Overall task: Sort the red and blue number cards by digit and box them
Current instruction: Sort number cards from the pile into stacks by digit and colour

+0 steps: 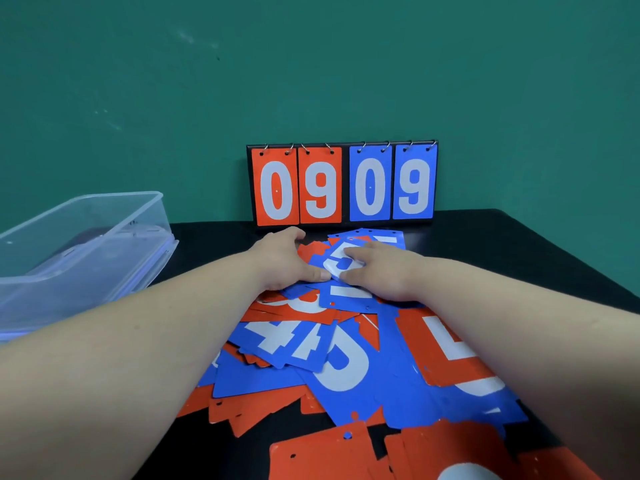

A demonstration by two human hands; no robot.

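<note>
A loose heap of red and blue number cards covers the middle of the black table. At its far end lies a blue card with a white digit. My left hand rests on the heap's far left part, its thumb touching that blue card's near edge. My right hand lies on the same card from the right, fingers above it and thumb at its near edge, pinching it. The clear plastic box stands at the left, apart from the cards.
A black flip scoreboard leans against the green wall behind the heap, showing red 0 9 and blue 0 9. More red cards lie at the near table edge. The black table shows bare at the far right.
</note>
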